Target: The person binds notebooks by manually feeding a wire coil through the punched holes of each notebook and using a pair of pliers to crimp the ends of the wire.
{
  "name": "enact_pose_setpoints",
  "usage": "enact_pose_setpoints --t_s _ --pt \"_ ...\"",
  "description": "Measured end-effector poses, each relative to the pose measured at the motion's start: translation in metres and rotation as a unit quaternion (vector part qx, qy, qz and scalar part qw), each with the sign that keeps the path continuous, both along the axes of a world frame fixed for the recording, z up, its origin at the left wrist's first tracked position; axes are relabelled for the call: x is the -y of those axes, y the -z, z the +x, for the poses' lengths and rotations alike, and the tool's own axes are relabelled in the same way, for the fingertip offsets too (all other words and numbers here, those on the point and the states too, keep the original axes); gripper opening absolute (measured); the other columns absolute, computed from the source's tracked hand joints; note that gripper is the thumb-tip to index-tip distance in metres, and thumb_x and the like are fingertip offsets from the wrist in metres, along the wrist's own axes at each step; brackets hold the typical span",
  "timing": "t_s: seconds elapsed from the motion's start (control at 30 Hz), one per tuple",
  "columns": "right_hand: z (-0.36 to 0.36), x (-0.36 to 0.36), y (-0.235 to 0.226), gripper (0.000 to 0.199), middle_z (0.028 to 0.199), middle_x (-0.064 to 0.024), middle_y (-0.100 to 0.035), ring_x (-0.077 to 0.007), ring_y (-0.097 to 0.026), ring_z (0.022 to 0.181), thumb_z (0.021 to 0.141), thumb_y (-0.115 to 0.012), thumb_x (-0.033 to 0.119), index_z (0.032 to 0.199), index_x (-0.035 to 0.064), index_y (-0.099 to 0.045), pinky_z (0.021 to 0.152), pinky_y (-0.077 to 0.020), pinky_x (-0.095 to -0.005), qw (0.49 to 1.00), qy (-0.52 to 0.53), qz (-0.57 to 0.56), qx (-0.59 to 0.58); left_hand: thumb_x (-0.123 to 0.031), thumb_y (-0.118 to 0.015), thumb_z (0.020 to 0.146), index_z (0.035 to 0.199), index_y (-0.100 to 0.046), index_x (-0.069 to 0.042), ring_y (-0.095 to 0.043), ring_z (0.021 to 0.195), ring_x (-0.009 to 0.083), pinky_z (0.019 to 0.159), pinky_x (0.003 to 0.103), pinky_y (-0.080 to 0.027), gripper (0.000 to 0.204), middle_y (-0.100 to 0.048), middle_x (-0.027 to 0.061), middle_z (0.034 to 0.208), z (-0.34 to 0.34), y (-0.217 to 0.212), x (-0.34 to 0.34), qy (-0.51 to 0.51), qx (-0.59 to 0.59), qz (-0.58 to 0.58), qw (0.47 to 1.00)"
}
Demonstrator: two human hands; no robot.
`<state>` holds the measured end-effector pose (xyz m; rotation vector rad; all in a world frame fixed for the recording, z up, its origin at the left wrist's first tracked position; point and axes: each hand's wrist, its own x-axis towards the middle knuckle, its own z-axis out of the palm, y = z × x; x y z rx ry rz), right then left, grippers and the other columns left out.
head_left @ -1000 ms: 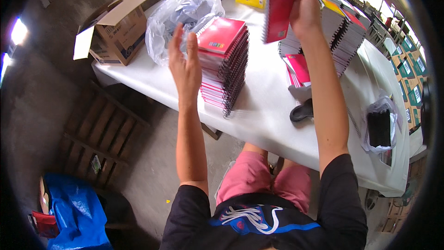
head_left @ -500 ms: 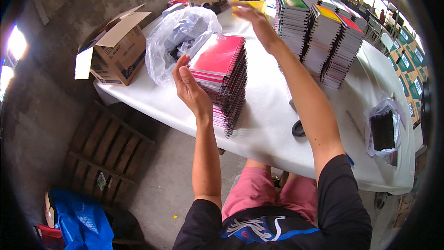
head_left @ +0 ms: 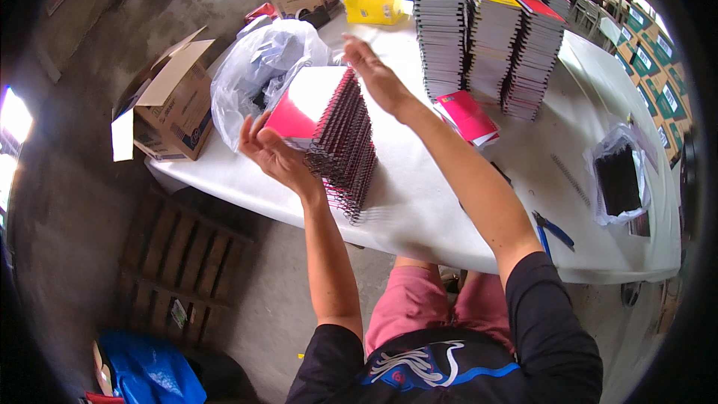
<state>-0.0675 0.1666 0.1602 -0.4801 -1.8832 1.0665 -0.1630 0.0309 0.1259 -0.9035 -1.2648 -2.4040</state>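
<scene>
A tall pile of red-covered spiral notebooks [head_left: 345,151] stands on the white-draped table, its dark coil bindings turned to the right. My left hand [head_left: 280,155] lies against the pile's near left corner, fingers spread. Beside the far right corner, my right hand [head_left: 378,82] is held with fingers stretched out and nothing in its grasp; whether it touches the coils I cannot tell. To the right of that hand, a few loose red booklets or covers [head_left: 470,118] lie on the cloth.
Tall notebook stacks [head_left: 440,41] stand at the far right. Behind the pile are a clear plastic bag [head_left: 239,82], a yellow tub [head_left: 372,9] and open cartons [head_left: 173,108]. Blue-handled pliers [head_left: 555,230], a loose coil [head_left: 570,178] and a bag of black coils [head_left: 619,179] lie right.
My right hand has come back from beside the yellow tub to the red pile. My left hand has shifted nearer along the pile's left side. The whole view has also shifted slightly.
</scene>
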Motion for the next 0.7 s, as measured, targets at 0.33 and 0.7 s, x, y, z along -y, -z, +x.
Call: enact_pose_setpoints --t_s 0.33,0.7 --pt "0.197 -0.084 0.078 0.063 0.102 -0.0193 -0.064 -0.0302 -0.063 0.096 0.070 -0.071 0.048 0.108 -0.0015 -0.061 0.084 -0.0486 -0.0396 0.844 0.248 -0.107 0.463 -0.037 -0.027 0.098 0.114 -0.042 -0.006 -0.049 0.105 0.0192 0.086 0.034 -0.039 0.038 -0.049 0.0100 0.115 0.034 -0.030 0.082 -0.214 -0.058 0.137 0.966" --pt "0.233 0.035 0.053 0.026 0.080 -0.0164 -0.065 -0.0310 -0.064 0.074 0.069 -0.076 0.021 0.083 0.0048 -0.063 0.065 -0.0477 -0.0377 0.953 0.240 0.066 0.173 -0.020 -0.063 0.079 0.116 -0.044 0.003 -0.050 0.108 0.0329 0.090 0.042 -0.041 0.047 -0.050 0.0221 0.114 0.163 0.003 0.069 0.121 -0.396 -0.130 0.901"
